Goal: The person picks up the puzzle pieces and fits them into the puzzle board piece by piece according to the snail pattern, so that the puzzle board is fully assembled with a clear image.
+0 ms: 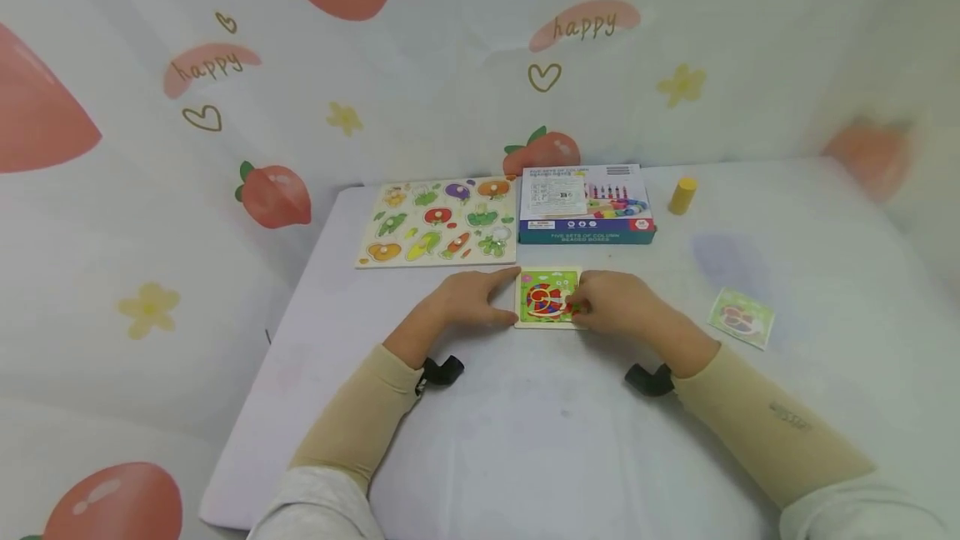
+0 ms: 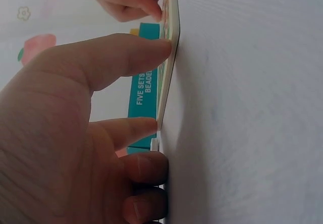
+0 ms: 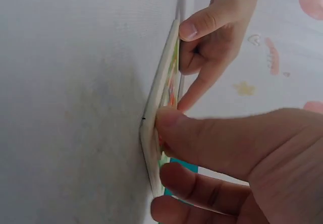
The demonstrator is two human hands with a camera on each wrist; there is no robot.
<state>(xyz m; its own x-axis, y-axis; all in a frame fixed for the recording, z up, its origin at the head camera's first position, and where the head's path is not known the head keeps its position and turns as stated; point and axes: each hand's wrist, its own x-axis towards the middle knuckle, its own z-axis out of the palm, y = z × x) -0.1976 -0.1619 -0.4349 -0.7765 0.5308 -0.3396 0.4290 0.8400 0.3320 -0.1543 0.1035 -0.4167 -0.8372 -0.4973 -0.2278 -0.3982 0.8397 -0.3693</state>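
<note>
A small wooden puzzle board (image 1: 550, 325) lies flat on the table, with a red and blue snail-like picture on green. My left hand (image 1: 470, 300) braces its left edge, the straight thumb (image 2: 146, 52) at the near corner and the index finger at the far one. That hand's other fingers curl down at the table. My right hand (image 1: 617, 302) comes in over the board's right side. Its thumb (image 3: 176, 120) and index finger pinch a small reddish puzzle piece at the picture, mostly hidden by the fingertips.
Behind the board stand a vegetable peg puzzle (image 1: 408, 227) and a boxed bead set (image 1: 585, 227). A yellow cylinder (image 1: 682, 196) stands upright at the back right. Farther right lies a square picture card (image 1: 741, 318) with a similar design. A patterned cloth (image 1: 442, 98) hangs behind the table.
</note>
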